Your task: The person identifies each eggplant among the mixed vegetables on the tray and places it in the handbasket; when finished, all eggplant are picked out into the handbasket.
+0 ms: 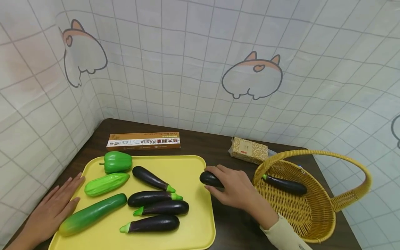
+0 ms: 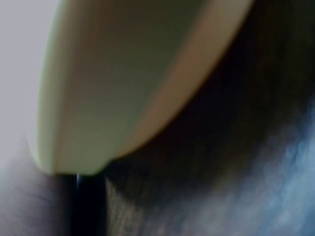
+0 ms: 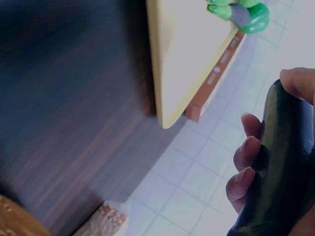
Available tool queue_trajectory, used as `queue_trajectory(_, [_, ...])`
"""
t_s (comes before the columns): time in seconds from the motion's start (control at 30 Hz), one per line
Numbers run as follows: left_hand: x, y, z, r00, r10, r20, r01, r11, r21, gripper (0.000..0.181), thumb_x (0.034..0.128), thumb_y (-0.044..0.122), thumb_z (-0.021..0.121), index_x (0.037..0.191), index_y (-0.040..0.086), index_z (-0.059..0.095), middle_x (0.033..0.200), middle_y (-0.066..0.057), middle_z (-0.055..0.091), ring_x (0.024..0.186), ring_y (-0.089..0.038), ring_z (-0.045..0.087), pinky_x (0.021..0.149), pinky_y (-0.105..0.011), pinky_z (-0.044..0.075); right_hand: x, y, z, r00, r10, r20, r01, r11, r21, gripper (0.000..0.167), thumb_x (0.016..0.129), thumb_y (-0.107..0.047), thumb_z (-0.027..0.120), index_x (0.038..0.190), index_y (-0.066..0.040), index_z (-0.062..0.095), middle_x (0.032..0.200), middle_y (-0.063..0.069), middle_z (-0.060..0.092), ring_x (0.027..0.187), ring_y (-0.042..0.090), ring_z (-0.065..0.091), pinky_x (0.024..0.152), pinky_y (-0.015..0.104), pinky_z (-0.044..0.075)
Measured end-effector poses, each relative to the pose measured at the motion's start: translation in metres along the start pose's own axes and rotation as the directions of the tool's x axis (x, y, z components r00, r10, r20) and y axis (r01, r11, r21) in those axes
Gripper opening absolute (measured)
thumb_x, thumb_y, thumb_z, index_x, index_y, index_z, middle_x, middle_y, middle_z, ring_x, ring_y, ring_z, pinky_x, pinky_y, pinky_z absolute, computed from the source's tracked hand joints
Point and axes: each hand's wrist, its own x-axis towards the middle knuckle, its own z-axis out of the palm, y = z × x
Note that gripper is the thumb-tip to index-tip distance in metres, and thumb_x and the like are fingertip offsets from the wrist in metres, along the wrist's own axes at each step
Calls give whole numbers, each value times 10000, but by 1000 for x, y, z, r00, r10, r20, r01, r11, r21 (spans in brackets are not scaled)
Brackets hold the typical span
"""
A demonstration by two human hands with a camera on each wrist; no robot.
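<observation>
My right hand [image 1: 232, 185] grips a dark eggplant [image 1: 211, 179] just past the right edge of the yellow tray [image 1: 200, 194]. In the right wrist view, fingers and thumb curl round that eggplant [image 3: 283, 162]. My left hand [image 1: 51, 208] rests at the tray's left edge with straight fingers, holding nothing. Several eggplants [image 1: 156, 224] lie on the tray. Along its left side are a green bell pepper [image 1: 117, 161], a light green ridged gourd [image 1: 106, 184] and a long dark green zucchini-like vegetable [image 1: 93, 213]. The left wrist view is blurred.
A yellow wicker basket [image 1: 325, 211] with a tall handle stands at the right, one eggplant [image 1: 285, 184] inside. Behind the tray lies a pasta box [image 1: 143, 141]. A packet of pale grains or beans [image 1: 249, 150] sits near the basket. A tiled-pattern curtain [image 1: 187, 69] surrounds the dark table.
</observation>
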Motion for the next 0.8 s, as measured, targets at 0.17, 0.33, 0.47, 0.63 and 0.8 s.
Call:
queue_trajectory(0.17, [-1,-2,-2,1000,-1,3,1,1000,11,680,1146,242,499,1725,201,144,1763,4,101,1585,-104,-28,1231,-326,-148,-10,2,-5,1000,-21,5,21,1000,-12,496,945,-448,802,1349,-184,685,1004,-59,676,616,14,532,467,203,400])
queue_trajectory(0.33, [2,-1,-2,1000,6,12,-6,1000,-10,674,1146,245,503,1724,200,158,1760,-4,123,1585,-102,-17,1234,-326,-139,-21,9,-14,1000,-23,16,24,999,-21,511,926,-491,820,1325,-195,701,926,-102,635,562,-14,448,445,202,357])
queue_trajectory(0.47, [1,1,-2,1000,9,10,-9,1000,-13,673,1144,244,508,1723,199,166,1760,-7,130,1586,-103,-13,1232,-312,-137,-29,15,-22,1000,-15,16,15,1000,-5,505,935,-510,805,1332,-221,685,934,-106,637,573,-27,462,458,201,383])
queue_trajectory(0.63, [1,2,-2,1000,4,6,-4,1000,-8,676,1143,249,509,1723,200,166,1761,-5,126,1589,-113,-14,1229,-303,-138,-41,24,-31,1000,13,7,-13,1000,6,493,936,-500,808,1337,-251,667,988,-118,658,615,-20,516,493,221,440])
queue_trajectory(0.8, [1,2,-2,1000,-14,19,14,1000,-15,671,1148,263,496,1724,203,158,1760,-28,130,1589,-116,-17,1234,-333,-144,-53,30,-38,999,38,0,-38,999,12,491,907,-447,852,1318,-247,672,1000,-127,666,634,-30,527,506,234,455])
